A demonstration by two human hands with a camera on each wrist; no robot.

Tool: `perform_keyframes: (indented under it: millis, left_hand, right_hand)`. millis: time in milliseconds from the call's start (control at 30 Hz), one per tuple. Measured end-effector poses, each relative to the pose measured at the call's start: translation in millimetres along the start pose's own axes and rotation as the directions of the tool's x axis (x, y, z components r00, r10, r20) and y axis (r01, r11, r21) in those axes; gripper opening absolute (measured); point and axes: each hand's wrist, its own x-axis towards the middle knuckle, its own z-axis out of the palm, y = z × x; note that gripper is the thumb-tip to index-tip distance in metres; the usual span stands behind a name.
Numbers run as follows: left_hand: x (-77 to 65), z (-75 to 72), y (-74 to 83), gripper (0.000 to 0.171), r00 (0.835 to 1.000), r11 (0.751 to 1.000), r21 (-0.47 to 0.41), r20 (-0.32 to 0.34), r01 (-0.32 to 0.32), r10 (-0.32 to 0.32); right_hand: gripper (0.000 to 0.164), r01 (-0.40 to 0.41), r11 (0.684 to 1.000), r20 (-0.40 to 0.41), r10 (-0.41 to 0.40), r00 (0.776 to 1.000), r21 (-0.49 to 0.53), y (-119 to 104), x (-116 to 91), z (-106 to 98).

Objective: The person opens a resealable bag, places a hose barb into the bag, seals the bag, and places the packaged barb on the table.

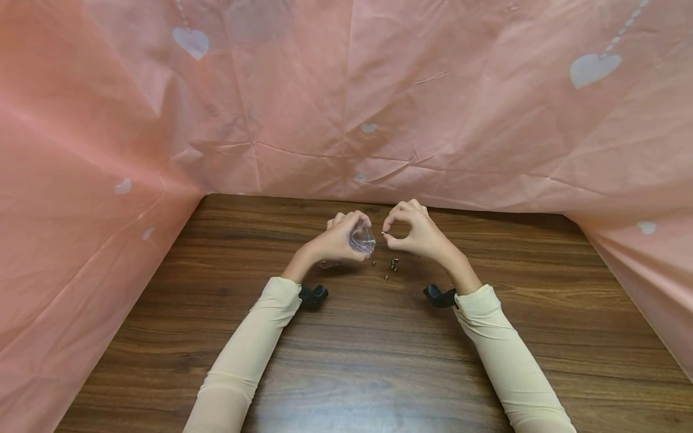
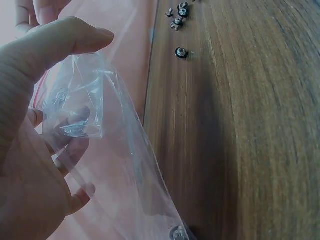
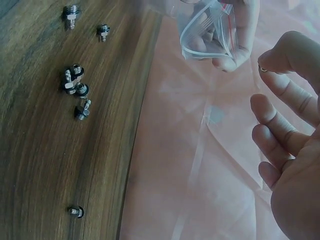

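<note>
Clear plastic bag (image 1: 361, 242), gripped by left hand (image 1: 340, 236); metal fitting (image 2: 178, 233) in bottom; mouth, long axis toward right hand (image 1: 415, 231), pinching tiny metal piece (image 1: 384, 233).

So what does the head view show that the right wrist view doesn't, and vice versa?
Only the head view: the cream sleeves and black wrist cameras. Only the right wrist view: a red line on the clear zip bag and dark rings on the small screws. Both: the left hand holding that bag, the right hand pinching a tiny metal piece, screws on the wooden tabletop, and pink cloth.
</note>
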Motion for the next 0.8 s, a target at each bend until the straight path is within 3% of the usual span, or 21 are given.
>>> perform_keyframes:
  millis: [800]
  left_hand:
    - [1.6, 5.7, 5.7, 0.066, 0.999, 1.0, -0.006, 0.046, 0.004, -0.004]
  right_hand:
    - [0.014, 0.017, 1.0, 0.027, -0.017, 0.999, -0.001, -12.1, 2.6, 13.5]
